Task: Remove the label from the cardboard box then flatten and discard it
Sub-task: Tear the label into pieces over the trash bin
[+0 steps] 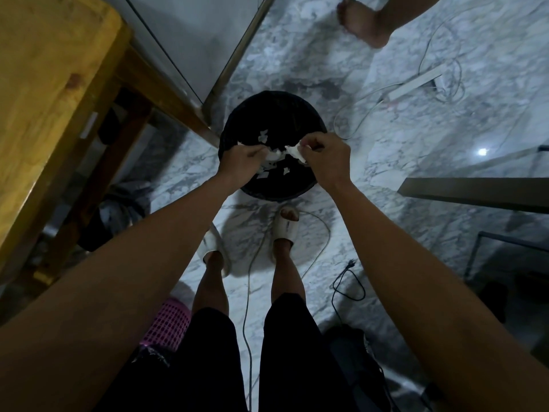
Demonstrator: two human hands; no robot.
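Note:
Both my hands are held over a round black bin (267, 114) lined with a dark bag on the marble floor. My left hand (240, 163) pinches a white piece of label paper (271, 154). My right hand (325, 159) pinches another white piece of label (295, 151) close beside it. Several small white scraps (263, 135) lie inside the bin below the hands. No cardboard box is in view.
A yellow wooden table (50, 84) stands at the left. A white power strip (416, 84) and cables (347, 278) lie on the floor. Another person's bare foot (362, 22) is at the top right. A pink basket (166, 325) sits by my legs.

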